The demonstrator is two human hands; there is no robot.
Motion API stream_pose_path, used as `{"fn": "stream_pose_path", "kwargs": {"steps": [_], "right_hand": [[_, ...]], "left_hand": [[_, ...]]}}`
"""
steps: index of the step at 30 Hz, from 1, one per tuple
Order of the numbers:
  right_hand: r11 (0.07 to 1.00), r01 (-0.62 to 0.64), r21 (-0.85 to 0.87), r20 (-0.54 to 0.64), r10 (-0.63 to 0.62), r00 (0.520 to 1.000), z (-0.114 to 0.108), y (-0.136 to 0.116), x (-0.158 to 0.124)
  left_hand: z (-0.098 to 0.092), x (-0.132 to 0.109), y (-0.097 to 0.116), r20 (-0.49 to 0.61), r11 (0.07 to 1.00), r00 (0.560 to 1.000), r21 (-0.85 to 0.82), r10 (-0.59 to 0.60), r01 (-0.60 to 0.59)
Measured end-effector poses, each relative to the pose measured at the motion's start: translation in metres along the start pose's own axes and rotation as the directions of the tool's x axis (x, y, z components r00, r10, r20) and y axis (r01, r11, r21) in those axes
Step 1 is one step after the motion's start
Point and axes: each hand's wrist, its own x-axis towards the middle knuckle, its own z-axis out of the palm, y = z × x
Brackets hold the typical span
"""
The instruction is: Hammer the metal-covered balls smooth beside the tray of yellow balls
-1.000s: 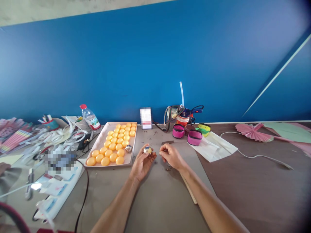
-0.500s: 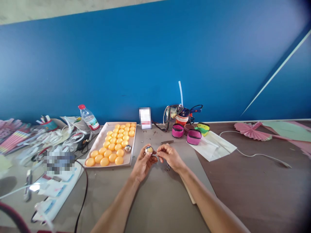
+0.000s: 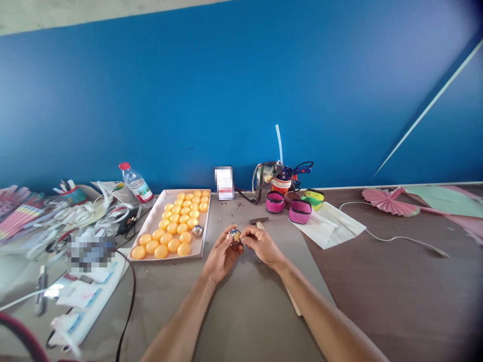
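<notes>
Left hand (image 3: pixel 221 254) holds ball (image 3: pixel 236 235) beside tray (image 3: pixel 153 221) of yellow balls (image 3: pixel 177 223)

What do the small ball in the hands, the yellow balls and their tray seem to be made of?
The small ball, held in the left hand: partly covered with shiny, mirror-like silver pieces, perhaps foil or glass; yellow shows between them. The yellow balls: smooth, slightly glossy and evenly coloured, probably plastic. The tray: matte pale beige with thin, low walls, likely cardboard.
</notes>
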Motion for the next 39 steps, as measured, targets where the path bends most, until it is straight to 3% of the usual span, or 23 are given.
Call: {"fn": "stream_pose_path", "kwargs": {"steps": [7, 18, 30, 39], "right_hand": [[0.999, 0.001, -0.049, -0.001, -0.001, 1.000, -0.0021, -0.0014, 0.0008], [1.000, -0.003, 0.025, 0.020, 0.003, 1.000, -0.0024, 0.0025, 0.0008], [0.992, 0.004, -0.127, 0.062, 0.004, 0.998, -0.0064, -0.0004, -0.0010], [1.000, -0.023, -0.012, 0.018, 0.023, 1.000, 0.0020, -0.0009, -0.0005]], "left_hand": [[-0.0064, 0.0033, -0.0058, -0.029, 1.000, 0.999, 0.001, 0.021, -0.021], [-0.0067, 0.0025, -0.0052, -0.027, 1.000, 1.000, 0.000, -0.007, 0.007], [-0.0074, 0.0026, -0.0069, -0.022, 1.000, 1.000, 0.007, -0.009, 0.009], [-0.0036, 0.0018, -0.0073, -0.043, 0.999, 0.999, 0.046, 0.027, -0.025]]}}
